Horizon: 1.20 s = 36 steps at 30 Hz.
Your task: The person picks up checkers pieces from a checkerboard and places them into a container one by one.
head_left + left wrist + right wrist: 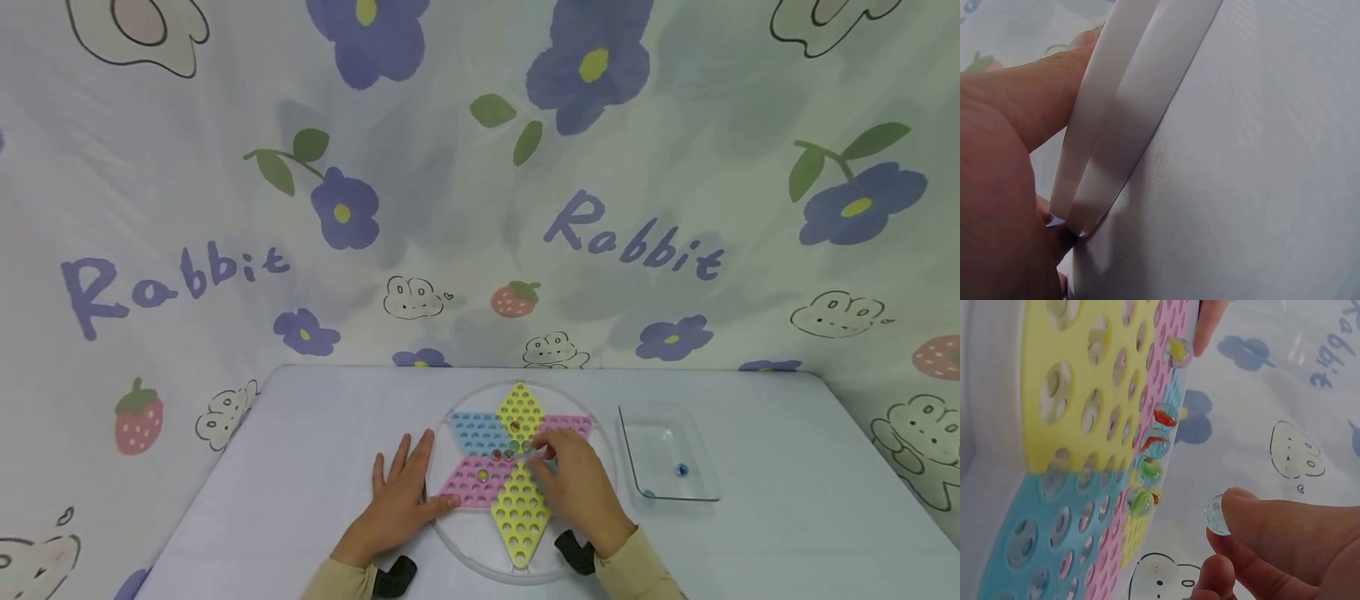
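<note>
A round Chinese checkers board point(521, 533) with a yellow, pink and blue star of holes lies on the table. My right hand point(583, 490) is over its centre, pinching a clear marble point(1214, 515) between thumb and forefinger. In the right wrist view that marble is apart from the board. Red-streaked marbles point(1155, 444) and green-streaked marbles point(1140, 502) sit close together near the middle, and a yellow-streaked marble point(1178, 352) sits on a pink section. My left hand point(401, 504) rests at the board's left edge, fingers spread, its thumb point(1041, 94) across the white rim.
Right of the board stands a clear plastic tray point(678, 499) with a blue marble point(682, 470) and a pale marble point(648, 493) in it. A white cloth covers the table point(322, 425). Behind hangs a printed curtain point(465, 208).
</note>
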Tool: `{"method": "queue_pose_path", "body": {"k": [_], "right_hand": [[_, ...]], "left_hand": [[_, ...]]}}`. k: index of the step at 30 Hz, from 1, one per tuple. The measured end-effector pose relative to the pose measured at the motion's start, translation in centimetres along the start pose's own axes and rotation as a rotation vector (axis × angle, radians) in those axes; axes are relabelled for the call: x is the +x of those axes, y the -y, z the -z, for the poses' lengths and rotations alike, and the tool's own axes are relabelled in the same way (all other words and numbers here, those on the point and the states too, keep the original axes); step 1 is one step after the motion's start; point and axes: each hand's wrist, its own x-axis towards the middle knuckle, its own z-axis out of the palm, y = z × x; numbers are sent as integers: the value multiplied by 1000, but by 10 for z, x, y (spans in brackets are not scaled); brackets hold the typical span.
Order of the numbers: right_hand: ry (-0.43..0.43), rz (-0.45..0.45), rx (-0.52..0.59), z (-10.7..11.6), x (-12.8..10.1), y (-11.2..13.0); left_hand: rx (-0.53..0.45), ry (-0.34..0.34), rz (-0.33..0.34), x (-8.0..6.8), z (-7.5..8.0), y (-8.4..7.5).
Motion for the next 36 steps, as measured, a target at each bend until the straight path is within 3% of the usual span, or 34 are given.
{"method": "queue_pose_path", "body": {"k": [14, 21, 31, 36], "right_hand": [[-10, -43, -34, 20, -6, -6], [-54, -18, -55, 32, -9, -11], [-25, -92, -49, 42, -11, -20], [-42, -75, -82, 48, -12, -27]], "left_hand": [[4, 2, -3, 1, 0, 1], [5, -3, 0, 1, 0, 1], [3, 8, 6, -1, 1, 1], [5, 8, 3, 0, 1, 0]]}}
